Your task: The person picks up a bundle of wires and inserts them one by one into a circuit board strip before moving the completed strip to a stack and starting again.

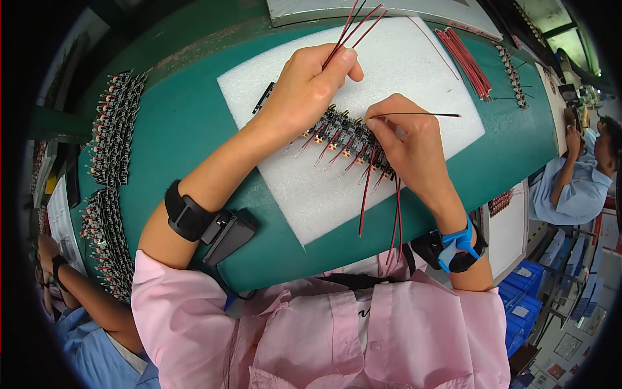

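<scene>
A row of small black circuit boards (pixel 343 141) with short red and clear leads lies on a white foam sheet (pixel 304 207). My left hand (pixel 315 84) is closed around a few red and black wires (pixel 364 26) above the row's far left end. At the row's right part, my right hand (pixel 412 139) pinches a thin dark wire (pixel 427 115) whose free end points right. Long red and black wires (pixel 367 194) hang from the boards toward me, beside my right hand. The pinching fingertips partly hide where the wire meets the boards.
Stacked board strips (pixel 116 129) line the left side of the green table (pixel 175 129). A bundle of red wires (pixel 465 61) and another board strip (pixel 512 74) lie at the far right. Co-workers sit left and right; blue bins (pixel 521 295) stand at lower right.
</scene>
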Tool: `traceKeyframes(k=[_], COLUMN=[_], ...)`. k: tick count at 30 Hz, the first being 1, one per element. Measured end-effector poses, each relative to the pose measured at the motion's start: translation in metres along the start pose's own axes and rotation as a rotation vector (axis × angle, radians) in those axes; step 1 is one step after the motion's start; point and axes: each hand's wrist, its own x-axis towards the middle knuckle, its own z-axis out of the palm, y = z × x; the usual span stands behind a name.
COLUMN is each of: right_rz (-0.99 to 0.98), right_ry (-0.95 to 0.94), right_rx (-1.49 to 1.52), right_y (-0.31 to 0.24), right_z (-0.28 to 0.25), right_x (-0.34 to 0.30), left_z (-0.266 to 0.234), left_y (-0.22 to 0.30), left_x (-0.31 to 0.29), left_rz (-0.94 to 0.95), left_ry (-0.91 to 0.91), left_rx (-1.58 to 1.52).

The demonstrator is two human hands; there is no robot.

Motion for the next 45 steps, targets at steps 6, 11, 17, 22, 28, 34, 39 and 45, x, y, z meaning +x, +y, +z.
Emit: traceKeyframes(k=[6,11,17,22,28,34,39,45], right_rz=[0.082,0.134,0.127,0.116,0.091,0.081,0.084,0.09], right_ry=[-0.053,-0.089,-0.131,-0.153,-0.186,-0.213,-0.239,-0.247], right_rx=[-0.033,0.065,0.081,0.081,0.091,0.082,0.107,0.097], right_y=[-0.005,-0.001,0.002,0.002,0.003,0.003,0.005,0.004], right_z=[-0.008,-0.008,-0.012,-0.012,-0.014,-0.016,-0.017,-0.017], right_x=[0.004,0.006,0.01,0.011,0.015,0.017,0.018,0.02], left_z=[0.001,0.0,0.001,0.001,0.0,0.001,0.0,0.001], left_y=[0.001,0.0,0.001,-0.001,0.001,0.0,0.001,0.004], left_x=[0.002,0.001,0.0,0.0,0.0,0.0,0.0,-0.002], left_rz=[0.015,-0.012,-0.003,-0.008,0.006,0.008,-0.013,-0.009], left_ry=[-0.011,-0.012,-0.026,-0.039,-0.026,-0.018,-0.03,-0.022], left_rx=[0.02,0.028,0.004,-0.026,0.014,0.0,0.006,-0.007])
